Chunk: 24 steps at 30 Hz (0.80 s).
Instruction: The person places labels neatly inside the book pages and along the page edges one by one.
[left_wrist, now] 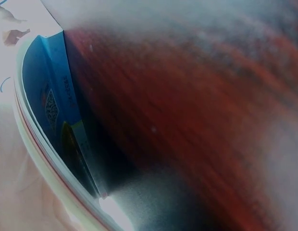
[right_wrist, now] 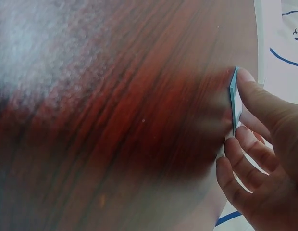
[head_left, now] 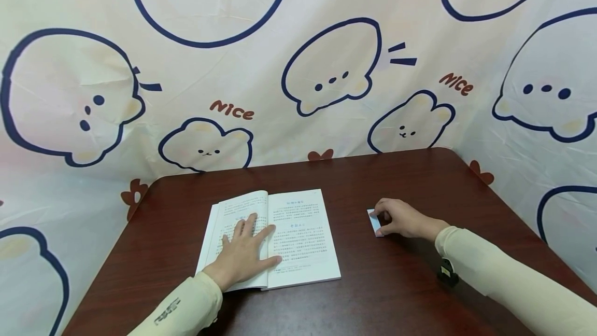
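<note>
the left forearm, in a pale sleeve (head_left: 186, 305), reaches in from the lower left, and the left hand (head_left: 242, 255) lies palm down on an open book (head_left: 305, 242). its fingers (head_left: 250, 222) are spread over the left page, with the thumb stretched across the middle fold onto the right page. the book lies open on the dark red-brown tabletop (head_left: 396, 294), to the left of the right hand (head_left: 403, 219).

the right forearm comes in from the lower right, with a small black device (head_left: 448, 272) under the cuff. the right hand bends toward the book, its thumb and fingers pinching the two ends of a small card (head_left: 374, 222), light blue and white. the card is well apart from the book, low over the tabletop; whether it touches the wood i cannot tell.

the head view shows the printed pages and the patterned cloth (head_left: 326, 134) behind the tabletop. only the left wrist view shows the blue cover (left_wrist: 53, 82) under the pages, with a square code printed on it, and the curved page edges. the right wrist view shows the card nearly edge-on, and the lower fingers loosely curled beside it.
</note>
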Each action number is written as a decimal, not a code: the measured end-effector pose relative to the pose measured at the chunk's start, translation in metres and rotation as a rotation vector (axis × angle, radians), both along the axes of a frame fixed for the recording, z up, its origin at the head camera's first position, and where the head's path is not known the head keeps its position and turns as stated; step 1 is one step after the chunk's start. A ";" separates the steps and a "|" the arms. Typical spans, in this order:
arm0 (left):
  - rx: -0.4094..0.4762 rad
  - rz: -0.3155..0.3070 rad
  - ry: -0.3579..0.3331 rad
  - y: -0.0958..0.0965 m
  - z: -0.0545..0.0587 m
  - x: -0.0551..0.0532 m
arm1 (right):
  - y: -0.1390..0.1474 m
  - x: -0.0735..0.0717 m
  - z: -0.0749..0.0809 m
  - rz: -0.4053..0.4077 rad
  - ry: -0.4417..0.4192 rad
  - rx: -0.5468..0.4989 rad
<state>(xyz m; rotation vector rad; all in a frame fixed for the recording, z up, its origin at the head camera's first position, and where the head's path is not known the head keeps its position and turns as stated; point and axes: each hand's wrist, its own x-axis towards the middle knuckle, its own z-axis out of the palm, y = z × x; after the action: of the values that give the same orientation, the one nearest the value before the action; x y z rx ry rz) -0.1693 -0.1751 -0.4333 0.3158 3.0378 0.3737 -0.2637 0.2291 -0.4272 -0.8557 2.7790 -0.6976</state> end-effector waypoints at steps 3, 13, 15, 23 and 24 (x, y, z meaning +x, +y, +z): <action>0.003 0.002 0.001 0.000 0.000 0.000 | 0.000 0.000 -0.001 -0.003 -0.003 -0.007; 0.005 0.002 0.001 0.000 0.000 0.000 | 0.001 0.000 0.000 0.015 0.013 -0.032; 0.007 0.003 0.000 0.000 0.000 0.000 | 0.001 0.000 0.001 0.022 0.019 -0.037; 0.001 0.004 -0.001 0.002 0.000 0.000 | 0.000 0.002 0.002 0.028 0.008 -0.044; 0.001 0.004 -0.001 0.002 0.000 0.001 | 0.000 0.002 0.002 0.029 0.011 -0.048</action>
<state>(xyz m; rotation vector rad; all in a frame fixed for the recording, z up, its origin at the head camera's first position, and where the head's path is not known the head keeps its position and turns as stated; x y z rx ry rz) -0.1687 -0.1733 -0.4331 0.3089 3.0376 0.3757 -0.2614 0.2294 -0.4251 -0.9095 2.7641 -0.7592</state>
